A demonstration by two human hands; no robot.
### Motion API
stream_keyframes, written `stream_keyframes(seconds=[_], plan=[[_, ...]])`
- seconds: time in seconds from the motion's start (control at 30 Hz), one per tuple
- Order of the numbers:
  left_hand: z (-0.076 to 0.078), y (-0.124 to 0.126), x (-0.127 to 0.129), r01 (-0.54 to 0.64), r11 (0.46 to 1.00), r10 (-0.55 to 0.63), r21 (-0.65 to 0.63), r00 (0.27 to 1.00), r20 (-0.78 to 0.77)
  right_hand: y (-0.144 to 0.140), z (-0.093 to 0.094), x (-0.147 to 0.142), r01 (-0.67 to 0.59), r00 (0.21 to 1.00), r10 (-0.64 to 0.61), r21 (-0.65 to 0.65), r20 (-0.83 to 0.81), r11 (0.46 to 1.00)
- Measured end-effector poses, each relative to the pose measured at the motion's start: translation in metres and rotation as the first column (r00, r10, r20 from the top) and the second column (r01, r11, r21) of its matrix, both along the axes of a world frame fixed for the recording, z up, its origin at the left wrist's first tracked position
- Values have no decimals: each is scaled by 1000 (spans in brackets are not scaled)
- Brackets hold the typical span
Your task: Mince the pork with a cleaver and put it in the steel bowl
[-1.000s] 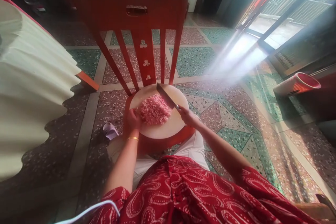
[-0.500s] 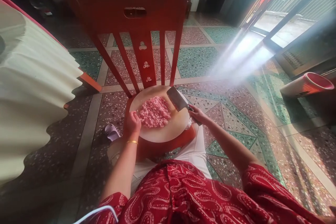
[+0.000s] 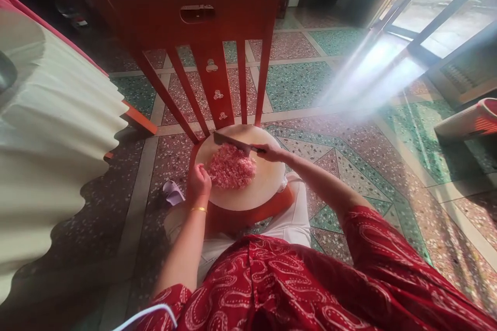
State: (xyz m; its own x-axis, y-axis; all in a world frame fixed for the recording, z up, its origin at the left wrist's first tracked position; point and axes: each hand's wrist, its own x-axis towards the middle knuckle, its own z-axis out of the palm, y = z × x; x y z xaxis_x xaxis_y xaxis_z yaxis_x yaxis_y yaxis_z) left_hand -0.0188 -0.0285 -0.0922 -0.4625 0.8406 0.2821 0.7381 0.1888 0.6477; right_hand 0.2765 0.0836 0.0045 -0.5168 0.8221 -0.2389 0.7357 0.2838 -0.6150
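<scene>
Our right hand (image 3: 272,152) has brought the knife (image 3: 233,141) down onto the pink meat (image 3: 232,166); our left hand (image 3: 199,182), curled, touches the round board (image 3: 252,194).

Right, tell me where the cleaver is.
In the head view, the cleaver is in the right hand, lying across the far edge of the minced meat.

Chair (image 3: 202,26): directly ahead of me, backrest on the far side. Chopping board (image 3: 256,191): on its seat. Minced meat (image 3: 232,167): on the board, left of centre. Cleaver (image 3: 233,142): along the meat's far edge, in my right hand (image 3: 269,152) at the board's right rim. My left hand (image 3: 199,183): at the board's left rim, touching the meat. Slipper (image 3: 173,192): on the floor, left of the chair. Tablecloth (image 3: 50,139): far left. Basket (image 3: 471,121): on the floor, far right.
</scene>
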Motion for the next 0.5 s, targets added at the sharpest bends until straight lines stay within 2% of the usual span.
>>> stream_keyframes(seconds=[0.07,0.1,0.17,0.27,0.33,0.4,0.5], plan=[[3,-3,0,3,1000,-3,-19,1000,7,-15,11,2,-125,989,108,174,102,977],[4,-5,-1,4,1000,-4,-24,1000,13,-27,15,4,-186,974,149,220,171,958],[6,-6,-1,2,1000,-1,-20,1000,24,-58,16,12,-287,926,203,245,320,926],[5,-4,0,-14,1000,14,15,999,34,-113,9,26,-369,853,221,247,473,896],[4,-2,2,-37,999,36,29,998,57,-145,4,37,-353,841,192,246,506,903],[3,-1,3,-47,998,44,37,996,77,-166,6,46,-286,878,137,272,459,919],[0,1,3,-32,998,28,52,997,69,-174,29,47,-122,979,47,388,197,914]])
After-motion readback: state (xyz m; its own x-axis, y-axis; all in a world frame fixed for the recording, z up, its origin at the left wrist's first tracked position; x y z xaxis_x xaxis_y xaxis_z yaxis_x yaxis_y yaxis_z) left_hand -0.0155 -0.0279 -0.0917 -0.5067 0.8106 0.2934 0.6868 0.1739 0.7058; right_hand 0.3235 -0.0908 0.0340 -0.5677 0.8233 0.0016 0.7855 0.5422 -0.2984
